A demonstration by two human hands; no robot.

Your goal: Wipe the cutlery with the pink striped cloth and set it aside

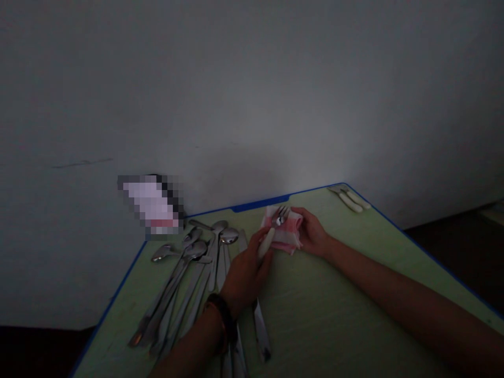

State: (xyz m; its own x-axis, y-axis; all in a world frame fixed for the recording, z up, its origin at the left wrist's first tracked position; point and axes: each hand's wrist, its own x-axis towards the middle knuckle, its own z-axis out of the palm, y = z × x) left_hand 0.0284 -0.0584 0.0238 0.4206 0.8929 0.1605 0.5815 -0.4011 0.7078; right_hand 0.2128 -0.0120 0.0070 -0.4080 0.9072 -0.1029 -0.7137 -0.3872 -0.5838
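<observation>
My left hand (244, 273) is closed around the white handle of a fork (271, 233), whose metal tines point away from me. The tines rest inside a folded pink and white cloth (289, 233). My right hand (313, 231) grips that cloth around the fork's head, fingers curled over it. Both hands are above the middle of a pale green table (338, 294). A dark bracelet circles my left wrist.
Several metal spoons and knives (189, 278) lie spread on the table to the left, some under my left forearm. Two white-handled utensils (349, 198) lie at the far right corner. The table has a blue rim (260, 203) and stands against a grey wall.
</observation>
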